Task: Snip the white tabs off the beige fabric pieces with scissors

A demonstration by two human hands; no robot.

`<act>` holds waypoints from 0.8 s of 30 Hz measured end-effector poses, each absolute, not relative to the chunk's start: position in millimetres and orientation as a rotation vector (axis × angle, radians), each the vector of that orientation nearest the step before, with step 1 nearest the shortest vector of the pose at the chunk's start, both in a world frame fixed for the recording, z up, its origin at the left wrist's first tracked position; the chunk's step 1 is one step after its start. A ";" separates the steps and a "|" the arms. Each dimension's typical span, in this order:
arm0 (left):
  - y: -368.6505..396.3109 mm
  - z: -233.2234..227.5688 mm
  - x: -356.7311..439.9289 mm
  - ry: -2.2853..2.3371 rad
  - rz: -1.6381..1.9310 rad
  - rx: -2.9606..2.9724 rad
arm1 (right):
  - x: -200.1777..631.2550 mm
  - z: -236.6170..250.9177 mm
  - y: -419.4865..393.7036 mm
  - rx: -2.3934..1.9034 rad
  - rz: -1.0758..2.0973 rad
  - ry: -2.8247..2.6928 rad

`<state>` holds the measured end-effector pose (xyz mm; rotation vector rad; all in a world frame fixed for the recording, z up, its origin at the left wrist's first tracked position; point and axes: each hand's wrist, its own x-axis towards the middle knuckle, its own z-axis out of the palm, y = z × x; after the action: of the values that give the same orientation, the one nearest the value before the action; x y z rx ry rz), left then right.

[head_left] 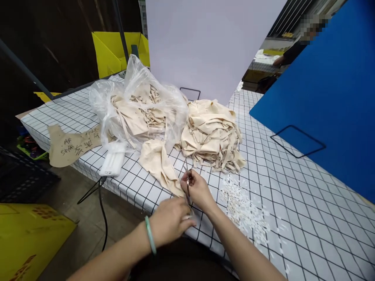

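Note:
My right hand [198,190] is closed around a small pair of metal scissors [188,180] near the table's front edge. Just left of it, my left hand [171,219], with a pale green bangle on the wrist, has its fingers curled together. Something pale shows between its thumb and fingers, too blurred to name. A cream cloth piece [156,162] lies crumpled on the table, its narrow end reaching up to both hands. Beyond my right hand sits a heap of similar cream cloth pieces [212,132] with straps hanging off it.
A clear plastic bag [101,95] holds more cream cloth. A white power box [113,160] with a cable and a marked brown paper pattern [68,148] lie left. Small white scraps [246,210] litter the checked tablecloth [310,210]. Lilac [202,43] and blue panels [325,89] stand behind; a person's arm [288,56] shows beyond.

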<state>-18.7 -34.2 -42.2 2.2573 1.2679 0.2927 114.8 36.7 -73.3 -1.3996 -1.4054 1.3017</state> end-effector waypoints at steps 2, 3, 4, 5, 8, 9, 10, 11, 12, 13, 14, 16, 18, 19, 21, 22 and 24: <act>-14.4 -35.4 -36.4 1.367 0.454 2.219 | 124.9 -70.3 30.8 -1.411 1.272 -1.390; -3.9 -33.6 -45.5 1.494 0.536 2.192 | 128.5 -68.3 28.5 -1.416 1.258 -1.383; 5.9 -32.9 -53.8 1.614 0.603 2.158 | 130.6 -66.5 27.0 -1.422 1.248 -1.379; 14.4 -33.3 -60.8 1.703 0.650 2.125 | 130.7 -64.9 26.3 -1.428 1.242 -1.378; 27.9 -37.2 -71.9 1.762 0.709 2.067 | 121.8 -63.5 30.8 -1.400 1.216 -1.417; 28.4 -38.6 -72.6 1.747 0.718 2.059 | 117.6 -64.3 34.0 -1.384 1.204 -1.426; 27.4 -39.9 -72.3 1.728 0.722 2.050 | 114.0 -65.4 37.6 -1.373 1.192 -1.423; 25.2 -41.0 -71.4 1.708 0.722 2.042 | 111.6 -66.6 40.9 -1.372 1.185 -1.406; 22.5 -41.9 -70.1 1.694 0.721 2.033 | 111.0 -67.6 43.5 -1.378 1.189 -1.373; 19.6 -42.7 -68.6 1.686 0.720 2.023 | 112.1 -68.0 45.0 -1.388 1.204 -1.330; 17.0 -43.5 -67.0 1.684 0.722 2.014 | 114.9 -67.6 45.2 -1.391 1.225 -1.286; 13.9 -44.8 -62.9 1.684 0.729 2.003 | 123.5 -64.1 41.9 -1.377 1.274 -1.203; 13.7 -46.3 -57.1 1.671 0.739 2.022 | 133.0 -58.3 35.4 -1.351 1.314 -1.140; 14.4 -47.2 -53.6 1.658 0.734 2.037 | 137.3 -55.3 31.8 -1.341 1.326 -1.116; 15.9 -49.8 -46.4 1.616 0.692 2.061 | 145.0 -51.5 25.3 -1.332 1.331 -1.076; 16.2 -51.2 -43.2 1.590 0.660 2.065 | 148.6 -51.1 22.7 -1.333 1.327 -1.060; 15.2 -52.9 -39.0 1.539 0.606 2.048 | 155.4 -53.1 18.2 -1.350 1.304 -1.039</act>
<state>-39.0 15.2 -52.9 2.0481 1.5386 0.6060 155.4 18.2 -53.1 -1.3500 -1.0387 1.3045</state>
